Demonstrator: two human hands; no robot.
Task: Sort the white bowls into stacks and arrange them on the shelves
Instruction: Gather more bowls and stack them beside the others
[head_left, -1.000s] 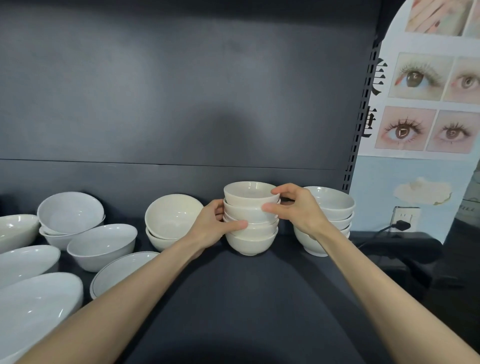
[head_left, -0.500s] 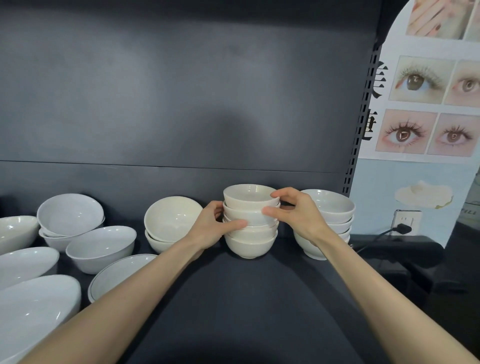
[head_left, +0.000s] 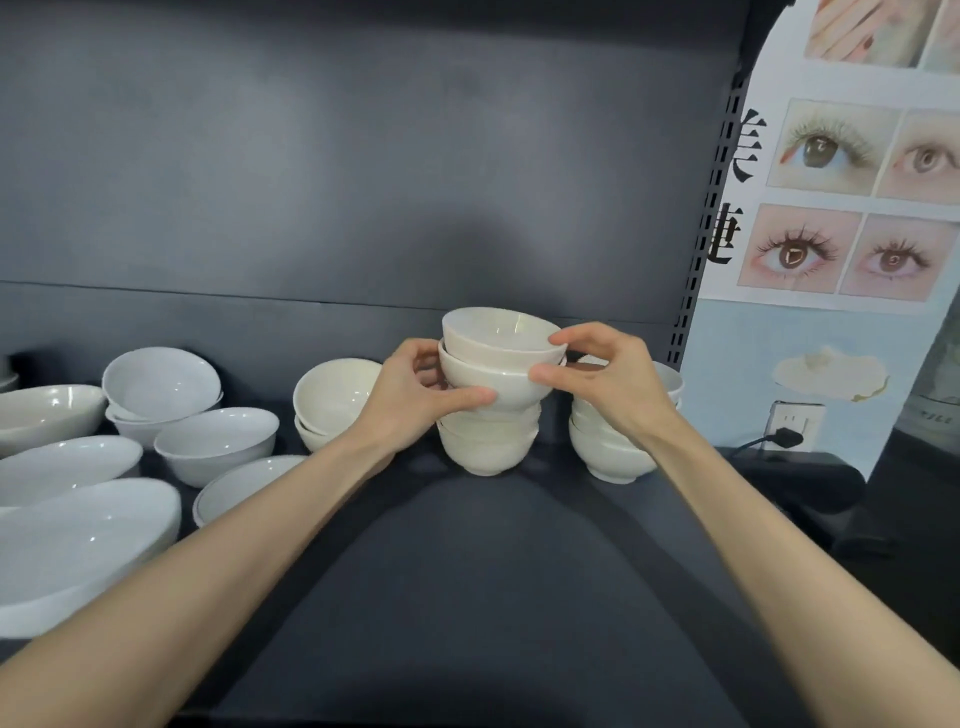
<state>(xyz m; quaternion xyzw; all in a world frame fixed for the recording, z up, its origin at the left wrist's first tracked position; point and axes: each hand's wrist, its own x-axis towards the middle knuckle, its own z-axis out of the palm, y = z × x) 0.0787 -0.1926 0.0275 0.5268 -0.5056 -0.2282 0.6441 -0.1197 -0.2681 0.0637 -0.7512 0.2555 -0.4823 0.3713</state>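
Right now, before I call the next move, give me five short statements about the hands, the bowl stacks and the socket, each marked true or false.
1. The left hand and right hand both hold the two nested bowls. True.
2. The left hand rests flat on the shelf. False: it grips the left side of the nested bowls.
3. Another bowl stack stands right of the middle stack. True.
4. The wall socket is unused. False: a black plug sits in it.
5. The left-side bowls lie upside down. False: their openings face up or tilt toward the camera.
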